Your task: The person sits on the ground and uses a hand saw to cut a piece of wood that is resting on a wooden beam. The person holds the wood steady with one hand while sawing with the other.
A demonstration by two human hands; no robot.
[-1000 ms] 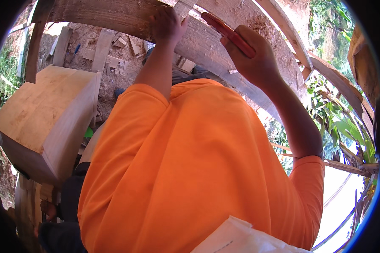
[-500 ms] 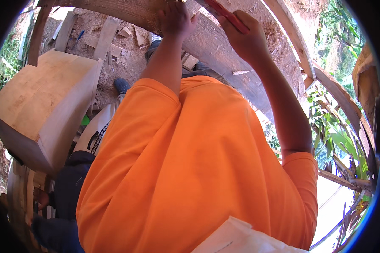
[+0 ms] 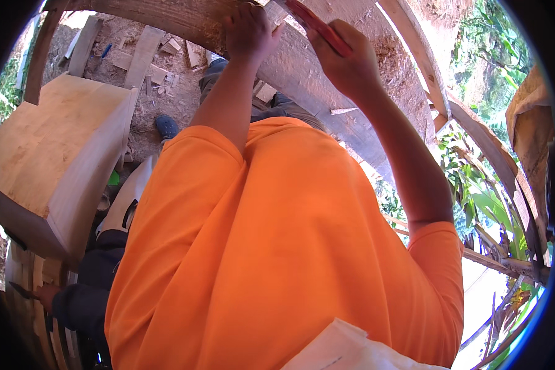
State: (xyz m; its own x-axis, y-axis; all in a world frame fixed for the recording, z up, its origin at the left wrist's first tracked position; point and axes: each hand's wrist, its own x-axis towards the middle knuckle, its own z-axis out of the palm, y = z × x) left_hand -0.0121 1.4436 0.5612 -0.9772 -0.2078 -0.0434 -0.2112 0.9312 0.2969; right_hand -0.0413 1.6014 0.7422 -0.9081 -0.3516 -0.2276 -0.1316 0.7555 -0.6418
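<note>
The red pencil (image 3: 317, 26) sits in the right hand (image 3: 345, 65), whose grip is closed around it, its length slanting up and to the left over the long curved wooden plank (image 3: 302, 74) at the top of the view. The left hand (image 3: 248, 29) presses flat on the same plank just beside it, fingers curled over the wood and holding nothing else. An orange shirt (image 3: 277, 246) fills the middle. A large pale wooden block (image 3: 49, 154) stands at the left.
</note>
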